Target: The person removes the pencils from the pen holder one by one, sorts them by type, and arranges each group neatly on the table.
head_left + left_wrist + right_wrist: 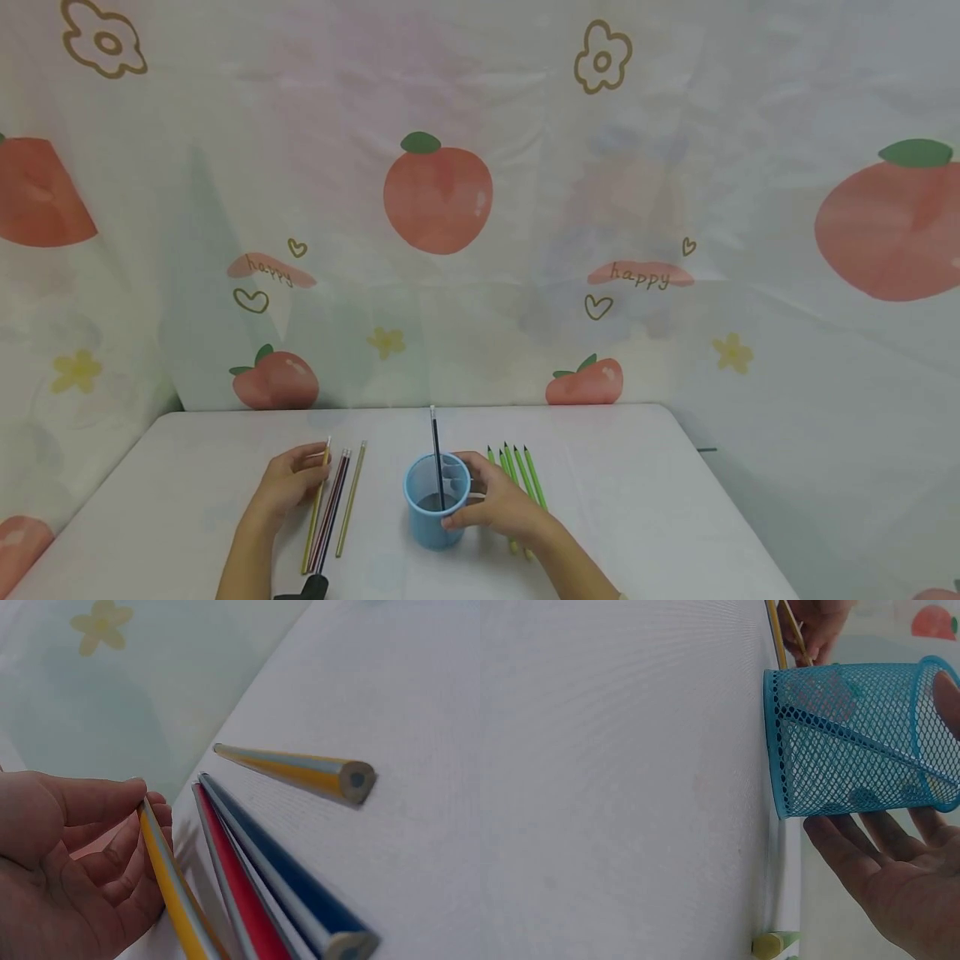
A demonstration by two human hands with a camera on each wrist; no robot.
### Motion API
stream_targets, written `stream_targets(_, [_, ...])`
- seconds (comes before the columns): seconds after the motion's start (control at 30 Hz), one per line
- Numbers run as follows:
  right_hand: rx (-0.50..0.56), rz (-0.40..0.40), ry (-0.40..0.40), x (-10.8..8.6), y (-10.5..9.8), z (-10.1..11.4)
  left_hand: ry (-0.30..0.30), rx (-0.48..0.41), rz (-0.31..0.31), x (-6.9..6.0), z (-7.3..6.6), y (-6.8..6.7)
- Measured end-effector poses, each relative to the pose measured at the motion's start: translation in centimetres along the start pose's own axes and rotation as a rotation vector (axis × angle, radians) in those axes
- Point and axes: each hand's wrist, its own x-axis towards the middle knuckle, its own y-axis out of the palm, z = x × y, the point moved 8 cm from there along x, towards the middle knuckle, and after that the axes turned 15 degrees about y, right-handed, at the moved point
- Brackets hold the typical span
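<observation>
My left hand pinches a yellow-and-grey striped pencil near its far end, between thumb and fingers. Just right of it lie red and blue striped pencils, side by side. Another yellow striped pencil rests apart, closer to the cup. My right hand holds a light blue mesh pencil cup round its side, thumb at the rim and fingers along the wall. One dark pencil leans inside the cup, its end sticking up above the rim.
Several green pencils lie right of the cup, partly behind the right hand and forearm. A black object shows at the table's near edge by the left forearm. The white table ends at a fruit-printed cloth backdrop.
</observation>
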Motion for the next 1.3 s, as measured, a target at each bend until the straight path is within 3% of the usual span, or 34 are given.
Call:
stream_targets(0.43, [0.01, 0.012, -0.005, -0.1, 0.2, 0.0, 0.023, -0.015, -0.006, 0.0, 0.3, 0.1])
stream_targets(0.63, [0.004, 0.009, -0.008, -0.1, 0.2, 0.0, 0.031, -0.005, 0.006, 0.0, -0.5, 0.3])
stream_targets(0.77, [0.001, 0.009, -0.004, -0.1, 0.2, 0.0, 0.05, -0.038, 0.026, 0.1, -1.8, 0.6])
stream_targets(1.1, [-0.002, 0.016, -0.007, 0.0, 0.2, 0.0, 0.199, -0.308, 0.146, 0.3, -6.2, 2.8])
stream_targets(1.3, [0.003, 0.016, -0.005, -0.1, 0.3, 0.0, 0.233, -0.41, 0.192, 0.0, -8.4, 4.4])
